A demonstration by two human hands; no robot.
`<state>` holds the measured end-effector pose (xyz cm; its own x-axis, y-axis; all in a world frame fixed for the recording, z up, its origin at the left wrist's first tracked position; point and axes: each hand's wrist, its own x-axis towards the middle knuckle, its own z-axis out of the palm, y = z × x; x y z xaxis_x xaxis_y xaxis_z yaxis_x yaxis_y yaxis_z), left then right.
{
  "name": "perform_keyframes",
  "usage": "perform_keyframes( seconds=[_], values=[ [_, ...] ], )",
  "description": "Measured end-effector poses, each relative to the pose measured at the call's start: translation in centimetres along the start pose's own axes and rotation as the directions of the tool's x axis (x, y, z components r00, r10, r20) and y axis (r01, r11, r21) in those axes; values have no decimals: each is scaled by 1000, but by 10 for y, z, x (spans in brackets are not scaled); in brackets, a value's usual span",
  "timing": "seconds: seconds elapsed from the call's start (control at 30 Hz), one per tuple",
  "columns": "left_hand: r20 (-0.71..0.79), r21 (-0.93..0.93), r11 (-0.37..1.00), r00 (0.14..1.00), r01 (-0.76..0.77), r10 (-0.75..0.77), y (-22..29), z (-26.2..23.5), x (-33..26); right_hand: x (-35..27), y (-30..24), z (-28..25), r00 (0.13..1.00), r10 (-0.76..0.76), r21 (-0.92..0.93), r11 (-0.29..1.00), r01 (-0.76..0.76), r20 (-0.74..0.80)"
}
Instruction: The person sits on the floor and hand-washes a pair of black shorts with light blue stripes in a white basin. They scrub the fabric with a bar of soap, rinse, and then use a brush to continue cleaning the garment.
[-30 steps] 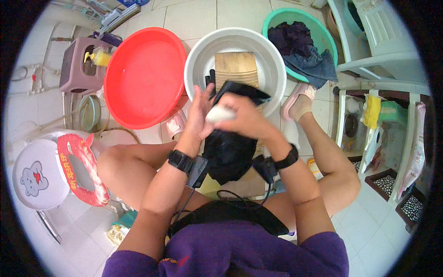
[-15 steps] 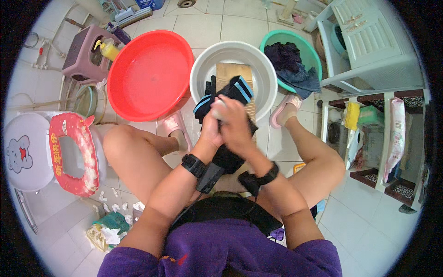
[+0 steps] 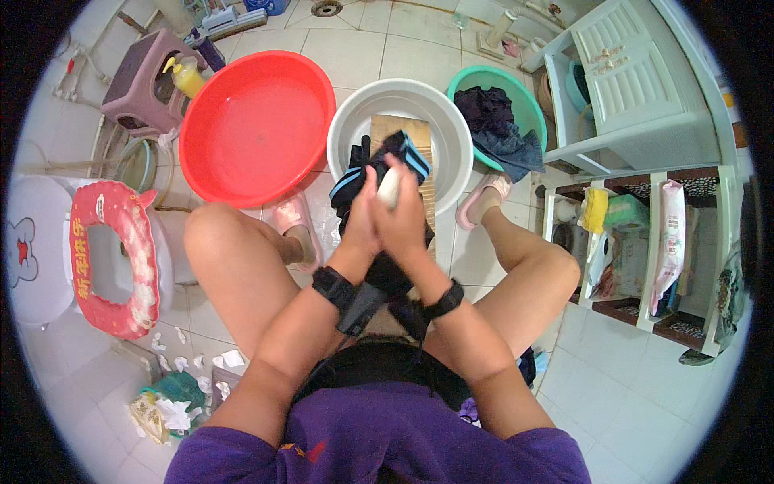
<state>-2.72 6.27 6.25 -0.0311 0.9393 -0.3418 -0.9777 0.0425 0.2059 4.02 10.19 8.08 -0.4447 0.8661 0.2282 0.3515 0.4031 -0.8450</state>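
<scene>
A white bar of soap is in my right hand, which is closed around it with the thumb side up. Pressed against that hand is my left hand, its fingers pointing up and together; what lies inside its palm is hidden. Under both hands a black garment with light-blue stripes drapes over a wooden washboard. The board leans in a pale grey basin, and dark cloth runs down from it toward my lap.
A red basin stands to the left, and a green basin with dark clothes to the right. A pink stool with a yellow pump bottle is at far left. White shelves line the right side.
My right hand has turned more upright, and the soap shows more fully between the hands. The view has shifted slightly, moving the basins a little leftward in the picture.
</scene>
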Motion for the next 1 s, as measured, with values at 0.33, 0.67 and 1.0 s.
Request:
perform_keyframes(
  seconds=[0.33,0.67,1.0],
  values=[
    [-29,53,999,1000,3,-1,-21,2,5,41,41,1,833,512,269,849,-454,-209],
    [-159,289,927,943,-239,293,-9,7,14,-10,14,20,916,399,385,852,-356,-38],
    [-392,444,859,807,-255,442,-2,-19,27,-6,-3,-13,949,316,37,948,-316,-2]
  ],
)
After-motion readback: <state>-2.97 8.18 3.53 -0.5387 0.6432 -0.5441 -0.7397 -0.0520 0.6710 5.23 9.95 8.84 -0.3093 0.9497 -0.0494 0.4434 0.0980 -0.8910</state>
